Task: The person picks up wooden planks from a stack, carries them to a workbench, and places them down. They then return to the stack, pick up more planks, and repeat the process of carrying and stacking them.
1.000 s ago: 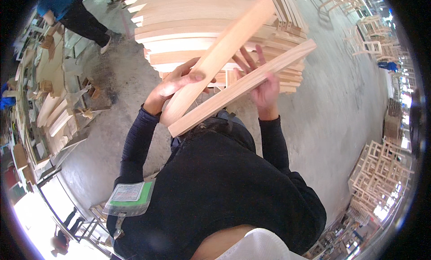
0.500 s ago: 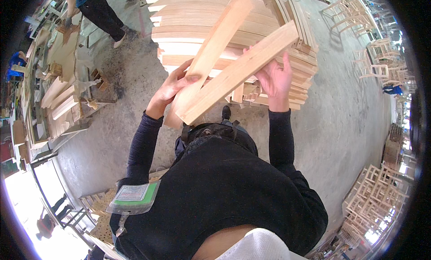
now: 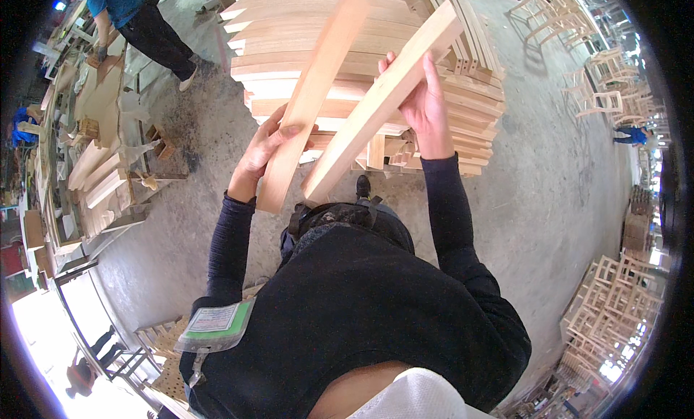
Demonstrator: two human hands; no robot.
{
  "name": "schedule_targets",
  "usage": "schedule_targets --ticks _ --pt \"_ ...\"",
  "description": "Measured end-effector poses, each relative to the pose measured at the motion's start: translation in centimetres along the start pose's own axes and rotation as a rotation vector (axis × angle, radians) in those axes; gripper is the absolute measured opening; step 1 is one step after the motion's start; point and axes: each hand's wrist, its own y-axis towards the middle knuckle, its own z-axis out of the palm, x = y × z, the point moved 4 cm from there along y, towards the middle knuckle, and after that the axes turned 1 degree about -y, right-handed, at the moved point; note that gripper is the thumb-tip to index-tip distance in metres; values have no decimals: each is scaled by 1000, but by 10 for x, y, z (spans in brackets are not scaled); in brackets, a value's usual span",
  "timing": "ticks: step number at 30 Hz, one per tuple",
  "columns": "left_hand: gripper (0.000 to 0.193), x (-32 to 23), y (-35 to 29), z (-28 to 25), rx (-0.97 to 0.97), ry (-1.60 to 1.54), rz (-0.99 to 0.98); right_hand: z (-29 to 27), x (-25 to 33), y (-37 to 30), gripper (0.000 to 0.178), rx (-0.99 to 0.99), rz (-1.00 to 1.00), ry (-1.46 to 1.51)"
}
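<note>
My left hand (image 3: 269, 144) grips a long, pale wooden board (image 3: 312, 93) near its lower end, thumb across its face. In my right hand (image 3: 425, 104) is a second wooden strip (image 3: 387, 93), held around its upper part with the thumb on its right edge. Both pieces slant up and to the right, apart at their lower ends. Beneath them lies a big stack of similar wooden boards (image 3: 278, 61), layered flat, with some ends sticking out toward me. The fingers of both hands are partly hidden behind the wood.
On the left stands a long workbench (image 3: 108, 101) with wood pieces on it, a person in a blue shirt (image 3: 134, 21) beside it. Wooden chair frames (image 3: 603, 101) stand at the right, with more piled frames (image 3: 614, 303) lower right. Concrete floor (image 3: 535, 195) surrounds the stack.
The two wooden pieces, touching and overlapping at their lower ends before, are now apart. My right hand has moved up and left with its strip; my left hand's board has shifted left.
</note>
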Motion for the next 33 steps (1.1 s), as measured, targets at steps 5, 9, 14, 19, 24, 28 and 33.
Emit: schedule_targets --ticks 5,9,14,19,24,28,33 --pt "66 -1 -3 -6 -42 39 -29 -19 11 26 45 -257 139 -494" --pt "63 -3 -7 -9 -97 29 -27 -8 21 43 64 -191 174 -301" --pt "60 2 -13 -16 -110 -18 -8 -11 20 66 65 -137 163 -601" --pt "57 5 -22 -28 -170 -66 29 -8 11 83 60 -88 167 -773" --pt "56 2 -36 -30 -242 -86 64 -7 6 91 55 -87 214 -756" --pt "55 2 -53 -27 -353 -124 82 -9 3 96 51 -61 246 -703" --pt "54 18 -75 -37 -424 -223 113 -6 3 101 52 9 264 -684"
